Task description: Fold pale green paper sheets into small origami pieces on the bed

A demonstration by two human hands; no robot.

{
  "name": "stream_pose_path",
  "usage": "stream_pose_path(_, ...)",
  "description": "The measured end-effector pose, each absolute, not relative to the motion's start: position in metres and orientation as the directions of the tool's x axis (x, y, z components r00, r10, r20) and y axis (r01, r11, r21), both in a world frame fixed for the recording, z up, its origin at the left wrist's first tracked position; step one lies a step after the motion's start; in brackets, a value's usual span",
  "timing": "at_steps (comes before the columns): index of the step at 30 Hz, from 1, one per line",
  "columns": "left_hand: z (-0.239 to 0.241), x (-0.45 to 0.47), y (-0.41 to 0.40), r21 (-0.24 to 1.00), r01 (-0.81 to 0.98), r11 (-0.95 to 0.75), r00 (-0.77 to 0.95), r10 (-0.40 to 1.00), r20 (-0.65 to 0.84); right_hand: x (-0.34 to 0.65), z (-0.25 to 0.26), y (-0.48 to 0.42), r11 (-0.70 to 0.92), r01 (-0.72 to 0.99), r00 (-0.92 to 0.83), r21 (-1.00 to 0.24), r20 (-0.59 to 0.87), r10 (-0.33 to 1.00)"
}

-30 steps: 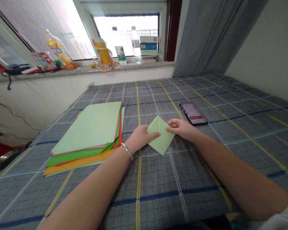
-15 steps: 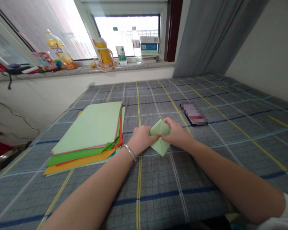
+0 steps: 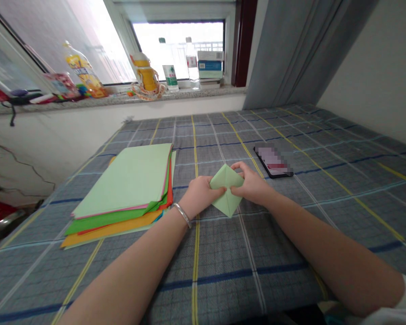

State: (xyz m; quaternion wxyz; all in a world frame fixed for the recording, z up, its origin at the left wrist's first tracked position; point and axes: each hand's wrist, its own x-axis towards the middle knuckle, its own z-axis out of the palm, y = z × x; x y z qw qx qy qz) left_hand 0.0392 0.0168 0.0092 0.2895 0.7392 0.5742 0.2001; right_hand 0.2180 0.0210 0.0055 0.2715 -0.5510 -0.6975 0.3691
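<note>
A light green folded paper (image 3: 227, 203), diamond-shaped with a crease down its middle, is held between both hands over the checked cloth. My left hand (image 3: 201, 192) grips its left corner, thumb lying across the front near the centre crease. On the right corner, my right hand (image 3: 253, 184) pinches the paper with its thumb in front and the index finger at the upper right edge. The other fingers behind the paper are partly hidden. A silver bangle (image 3: 182, 214) circles my left wrist.
Left of my hands lies a stack of coloured paper (image 3: 128, 180), light green on top. A phone (image 3: 273, 162) rests at the right on the checked cloth (image 3: 223, 280). Bottles (image 3: 171, 74), a yellow cup (image 3: 146, 76) and boxes (image 3: 210, 67) stand along the windowsill.
My right thumb has shifted right, away from the centre crease, and the right hand has risen slightly. The folded paper sits a little higher, with more of its front showing.
</note>
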Motion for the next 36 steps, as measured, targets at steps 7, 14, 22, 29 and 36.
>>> stream_pose_path(7,0.008,0.037,0.019,0.735,0.67,-0.102,0.256,0.962,-0.099,0.227,0.002,0.026,0.063,0.519,-0.252,-0.852,-0.082,0.964)
stream_pose_path(14,0.01,0.031,0.022,0.853,0.522,0.009,0.278,0.944,-0.18,0.236,0.001,0.032,-0.06,0.418,-0.217,-0.907,-0.164,0.962)
stream_pose_path(22,-0.001,0.024,0.03,0.907,0.414,0.08,0.25,0.948,-0.198,0.256,-0.005,0.043,-0.102,0.168,-0.114,-0.98,-0.122,0.986)
stream_pose_path(29,-0.009,0.022,0.034,0.954,0.263,0.146,0.218,0.954,-0.206,0.247,-0.009,0.044,-0.085,0.065,-0.054,-0.994,-0.089,0.995)
stream_pose_path(36,-0.003,0.035,0.026,0.981,0.105,0.16,0.195,0.964,-0.178,0.214,-0.017,0.031,0.041,-0.004,-0.183,-0.999,0.041,0.982)
